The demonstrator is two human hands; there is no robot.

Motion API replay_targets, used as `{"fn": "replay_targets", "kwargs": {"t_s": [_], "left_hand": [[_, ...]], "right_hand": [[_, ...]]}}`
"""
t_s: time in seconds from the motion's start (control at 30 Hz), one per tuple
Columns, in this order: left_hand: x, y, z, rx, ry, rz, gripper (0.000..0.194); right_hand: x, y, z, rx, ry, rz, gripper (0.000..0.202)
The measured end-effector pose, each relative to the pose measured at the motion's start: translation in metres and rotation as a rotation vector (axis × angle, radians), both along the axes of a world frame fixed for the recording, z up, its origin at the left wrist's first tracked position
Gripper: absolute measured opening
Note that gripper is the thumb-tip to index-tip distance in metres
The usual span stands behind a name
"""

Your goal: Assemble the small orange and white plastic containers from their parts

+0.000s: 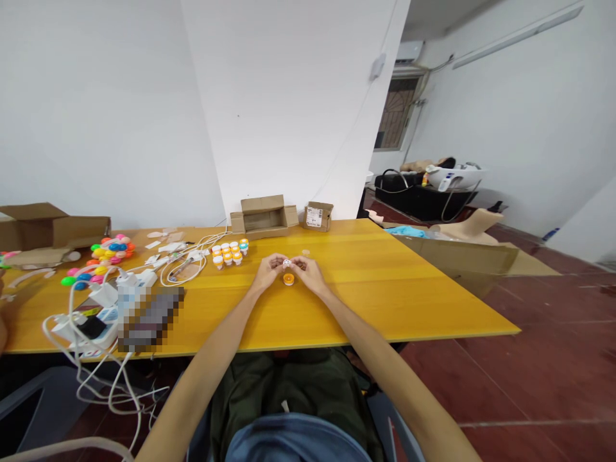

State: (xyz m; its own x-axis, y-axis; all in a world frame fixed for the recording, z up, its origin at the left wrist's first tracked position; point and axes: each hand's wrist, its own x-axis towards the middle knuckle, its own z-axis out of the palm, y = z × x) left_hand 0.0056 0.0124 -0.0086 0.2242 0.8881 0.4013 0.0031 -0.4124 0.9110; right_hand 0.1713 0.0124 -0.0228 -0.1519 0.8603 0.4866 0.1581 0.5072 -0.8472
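Both my hands meet over the middle of the yellow wooden table (366, 314). My left hand (270, 269) and my right hand (308, 271) pinch a small white piece with dark marks (287, 263) between their fingertips. Its exact kind is too small to make out. Just below the fingers, an orange round cap-like piece (289, 279) rests on the table. To the left of my left hand stands a tight group of several small white containers with orange bands (228, 255); one at the back right has a teal band (244, 245).
An open cardboard box (264, 221) and a smaller box (317, 217) stand by the wall. At left lie white cables (180, 260), a power strip (129, 298), a pixelated dark object (153, 317) and colourful balls (115, 249). The table's right edge (447, 279) borders a large carton.
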Motion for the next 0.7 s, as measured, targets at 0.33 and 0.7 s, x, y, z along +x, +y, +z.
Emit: {"fn": "replay_targets", "kwargs": {"t_s": [0.33,0.7], "left_hand": [[0.003,-0.004,0.002,0.093,0.105,0.04,0.013],[0.039,-0.042,0.014,0.667,0.608,0.195,0.03]], "right_hand": [[-0.003,0.001,-0.001,0.005,0.033,-0.035,0.015],[-0.002,0.01,-0.008,-0.011,0.074,-0.105,0.021]]}}
